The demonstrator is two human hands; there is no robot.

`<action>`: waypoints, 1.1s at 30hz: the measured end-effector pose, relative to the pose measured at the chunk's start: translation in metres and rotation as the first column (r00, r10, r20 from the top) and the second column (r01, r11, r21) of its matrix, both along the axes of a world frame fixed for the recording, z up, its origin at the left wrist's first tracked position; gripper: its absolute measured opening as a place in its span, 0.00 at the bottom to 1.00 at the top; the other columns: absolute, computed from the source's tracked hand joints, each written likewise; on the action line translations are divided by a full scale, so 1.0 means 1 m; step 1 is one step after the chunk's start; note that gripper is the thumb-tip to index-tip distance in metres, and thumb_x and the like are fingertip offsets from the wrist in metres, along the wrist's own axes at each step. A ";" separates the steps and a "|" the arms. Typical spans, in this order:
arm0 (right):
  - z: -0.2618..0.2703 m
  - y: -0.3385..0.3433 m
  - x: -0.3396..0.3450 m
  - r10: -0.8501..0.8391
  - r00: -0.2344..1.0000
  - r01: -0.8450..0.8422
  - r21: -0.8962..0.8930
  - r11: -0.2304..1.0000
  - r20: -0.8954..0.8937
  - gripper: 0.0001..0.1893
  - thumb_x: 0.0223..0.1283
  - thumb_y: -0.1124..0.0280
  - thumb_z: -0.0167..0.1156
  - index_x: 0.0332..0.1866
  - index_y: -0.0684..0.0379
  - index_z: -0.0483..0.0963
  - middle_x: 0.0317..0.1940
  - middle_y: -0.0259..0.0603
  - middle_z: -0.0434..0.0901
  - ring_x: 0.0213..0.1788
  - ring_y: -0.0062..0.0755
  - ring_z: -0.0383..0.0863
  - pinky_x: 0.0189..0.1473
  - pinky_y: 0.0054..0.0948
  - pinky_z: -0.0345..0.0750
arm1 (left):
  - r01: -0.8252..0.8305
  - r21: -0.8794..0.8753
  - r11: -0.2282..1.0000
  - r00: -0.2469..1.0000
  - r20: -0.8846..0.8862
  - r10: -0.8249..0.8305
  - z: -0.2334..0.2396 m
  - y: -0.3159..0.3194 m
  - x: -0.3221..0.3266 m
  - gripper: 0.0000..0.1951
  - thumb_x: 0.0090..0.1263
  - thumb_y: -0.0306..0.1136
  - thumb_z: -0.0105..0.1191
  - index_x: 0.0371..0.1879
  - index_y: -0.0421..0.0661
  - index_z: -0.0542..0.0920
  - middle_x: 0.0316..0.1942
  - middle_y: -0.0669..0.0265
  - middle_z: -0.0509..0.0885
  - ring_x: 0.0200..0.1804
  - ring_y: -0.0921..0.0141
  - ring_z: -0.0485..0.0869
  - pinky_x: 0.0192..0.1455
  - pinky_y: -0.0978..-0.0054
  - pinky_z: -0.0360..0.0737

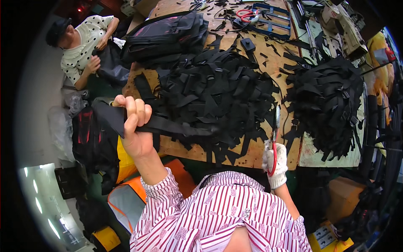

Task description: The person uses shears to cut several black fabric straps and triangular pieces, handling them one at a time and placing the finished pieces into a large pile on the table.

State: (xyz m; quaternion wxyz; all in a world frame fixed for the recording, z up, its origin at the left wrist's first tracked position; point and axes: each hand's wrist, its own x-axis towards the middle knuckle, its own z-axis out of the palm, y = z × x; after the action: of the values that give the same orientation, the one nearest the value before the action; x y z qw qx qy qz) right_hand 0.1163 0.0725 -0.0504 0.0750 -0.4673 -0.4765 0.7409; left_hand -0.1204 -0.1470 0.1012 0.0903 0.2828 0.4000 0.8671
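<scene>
My left hand [135,129] is raised over the table's left edge, its fingers closed around a black webbing strap [176,127]. A black fabric piece [110,118] hangs on the strap's left side. To the right, my right hand [277,165], in a white knitted glove, holds red-handled scissors [275,151] with the blades pointing away from me, over the wooden table [291,157]. Between my hands and beyond them lies a large heap of black straps [217,88], some with buckles. Whether the scissors' blades are parted cannot be told.
A second strap heap [327,97] lies by a sewing machine [343,28]. Stacked black bags [167,34], a blue metal frame [274,20] and other red-handled scissors [247,15] lie farther back. A person [86,47] handles black fabric at the left. Bags crowd the floor.
</scene>
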 end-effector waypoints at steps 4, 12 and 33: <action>0.001 0.006 -0.004 -0.008 0.999 0.007 -0.007 1.000 -0.046 0.05 0.56 0.73 0.48 0.37 0.59 0.66 0.17 0.31 0.66 0.11 0.16 0.59 0.12 0.16 0.57 | -0.537 -0.666 0.518 0.832 -0.316 0.457 -0.029 0.012 0.006 0.09 0.68 0.32 0.55 0.43 0.42 0.76 0.30 0.78 0.71 0.30 0.84 0.65 0.32 0.84 0.61; -0.002 -0.005 -0.007 0.048 0.999 -0.048 0.028 0.998 -0.012 0.08 0.56 0.74 0.50 0.40 0.62 0.64 0.18 0.34 0.68 0.11 0.20 0.64 0.11 0.17 0.63 | -0.464 -0.803 0.375 0.862 -0.507 -0.018 -0.181 0.050 0.021 0.11 0.63 0.24 0.54 0.44 0.40 0.79 0.38 0.55 0.84 0.37 0.62 0.83 0.39 0.71 0.78; -0.003 0.010 -0.008 0.235 0.970 -0.232 0.057 0.971 -0.065 0.14 0.58 0.72 0.58 0.46 0.56 0.63 0.30 0.33 0.73 0.21 0.15 0.70 0.21 0.16 0.69 | -0.483 -0.522 0.703 0.862 -0.143 0.486 -0.080 0.057 0.005 0.32 0.70 0.23 0.45 0.71 0.43 0.47 0.48 0.55 0.78 0.48 0.71 0.78 0.59 0.73 0.71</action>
State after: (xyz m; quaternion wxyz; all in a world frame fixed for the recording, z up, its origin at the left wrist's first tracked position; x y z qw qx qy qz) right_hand 0.1082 0.0822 -0.0530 0.0157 -0.3793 -0.5433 0.7488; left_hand -0.1152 -0.0904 0.0210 -0.0633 0.1279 0.6877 0.7119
